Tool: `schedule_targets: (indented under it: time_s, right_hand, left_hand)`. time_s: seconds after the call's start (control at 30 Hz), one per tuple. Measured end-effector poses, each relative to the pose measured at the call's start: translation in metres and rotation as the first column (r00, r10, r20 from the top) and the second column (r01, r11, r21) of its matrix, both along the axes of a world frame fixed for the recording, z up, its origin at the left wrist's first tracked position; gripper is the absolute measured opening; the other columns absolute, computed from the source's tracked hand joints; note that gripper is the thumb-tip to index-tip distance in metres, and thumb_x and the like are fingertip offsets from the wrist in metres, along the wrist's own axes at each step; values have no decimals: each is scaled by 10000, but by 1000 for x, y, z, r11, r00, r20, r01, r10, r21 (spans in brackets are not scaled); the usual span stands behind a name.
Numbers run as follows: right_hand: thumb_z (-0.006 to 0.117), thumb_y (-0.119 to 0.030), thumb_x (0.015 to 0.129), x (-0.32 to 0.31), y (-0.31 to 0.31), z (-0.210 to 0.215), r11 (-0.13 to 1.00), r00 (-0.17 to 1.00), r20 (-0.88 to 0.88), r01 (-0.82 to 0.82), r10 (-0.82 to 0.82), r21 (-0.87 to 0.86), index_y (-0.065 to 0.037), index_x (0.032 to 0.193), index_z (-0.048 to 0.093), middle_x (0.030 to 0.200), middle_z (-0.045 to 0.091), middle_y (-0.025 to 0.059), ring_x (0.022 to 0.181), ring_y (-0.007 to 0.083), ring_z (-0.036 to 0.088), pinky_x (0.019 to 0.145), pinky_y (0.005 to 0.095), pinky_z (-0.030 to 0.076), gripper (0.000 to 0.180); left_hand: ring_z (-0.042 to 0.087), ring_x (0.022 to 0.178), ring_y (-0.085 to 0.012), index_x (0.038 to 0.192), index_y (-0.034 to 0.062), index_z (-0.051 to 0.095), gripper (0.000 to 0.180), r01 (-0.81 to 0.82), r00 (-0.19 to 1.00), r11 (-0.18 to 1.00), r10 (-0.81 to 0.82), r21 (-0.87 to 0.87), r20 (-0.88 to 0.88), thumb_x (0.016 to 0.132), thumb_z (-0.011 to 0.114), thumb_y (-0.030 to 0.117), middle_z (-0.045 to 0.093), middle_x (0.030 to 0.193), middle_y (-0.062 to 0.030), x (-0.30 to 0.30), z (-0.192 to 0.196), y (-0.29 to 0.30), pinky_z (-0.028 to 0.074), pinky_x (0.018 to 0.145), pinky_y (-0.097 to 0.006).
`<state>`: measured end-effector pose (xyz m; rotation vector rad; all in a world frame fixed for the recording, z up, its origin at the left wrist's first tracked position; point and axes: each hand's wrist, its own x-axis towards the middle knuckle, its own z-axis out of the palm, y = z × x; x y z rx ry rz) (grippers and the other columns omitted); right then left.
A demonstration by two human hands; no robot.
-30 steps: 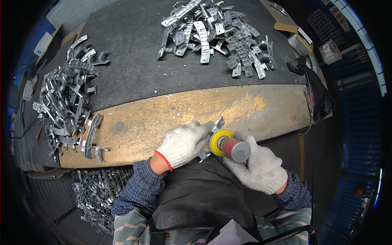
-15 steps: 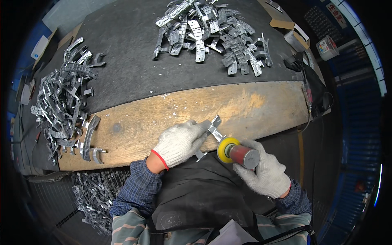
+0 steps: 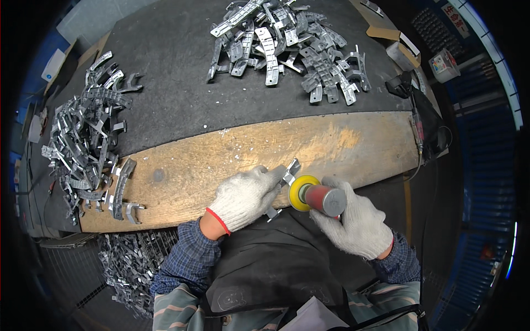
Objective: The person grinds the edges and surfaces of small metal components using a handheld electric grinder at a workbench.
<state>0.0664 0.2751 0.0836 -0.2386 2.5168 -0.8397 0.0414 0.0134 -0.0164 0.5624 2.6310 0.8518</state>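
My left hand (image 3: 247, 197), in a white knit glove with a red cuff edge, is closed around a grey metal bracket (image 3: 290, 172) at the near edge of the wooden board (image 3: 187, 165). The bracket's far end sticks out past my fingers, and its other end shows below them. My right hand (image 3: 361, 223), gloved too, grips a small red power sander (image 3: 327, 199) with a yellow disc at its front. The disc's edge is at the bracket, just right of my left fingers; whether they touch I cannot tell.
A heap of metal brackets (image 3: 88, 129) lies at the left, and another pile of brackets (image 3: 281, 44) at the far side of the black mat (image 3: 171, 94). Below the table's left edge a wire basket holds many small metal parts (image 3: 130, 270). A corded tool (image 3: 418, 129) lies at the right.
My right hand has moved the sander slightly left and up along the bracket, toward my left fingers. My left hand keeps its hold, almost unmoved.
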Motion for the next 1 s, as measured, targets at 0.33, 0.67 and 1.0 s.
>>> schedule_targets:
  time_s: [0.33,0.67,1.0]
  right_hand:
    - [828,-368,1006,33,26,-15,996,995,-55,79,-77,33,-14,1540,502,1137,802,276,1019,468,811,872,517,676,719]
    - [788,-426,1035,14,-20,10,970,966,101,-241,236,35,13,1576,428,1022,801,282,884,465,816,763,504,675,784]
    - [794,-393,1033,12,-28,6,941,941,41,-337,337,15,29,1559,400,885,771,275,720,453,791,602,519,639,781]
  left_hand:
    - [763,938,-392,1382,147,722,349,2,999,1000,-3,25,50,1098,645,336,743,1012,-170,-10,4,-2,602,781,-519]
    - [810,799,-269,1385,139,792,416,-121,926,969,31,217,377,1023,709,328,829,949,-143,-27,19,-10,623,784,-401]
    - [708,582,-159,1389,98,786,389,-122,937,952,17,279,349,1056,711,284,760,782,-110,-24,6,-12,568,614,-335]
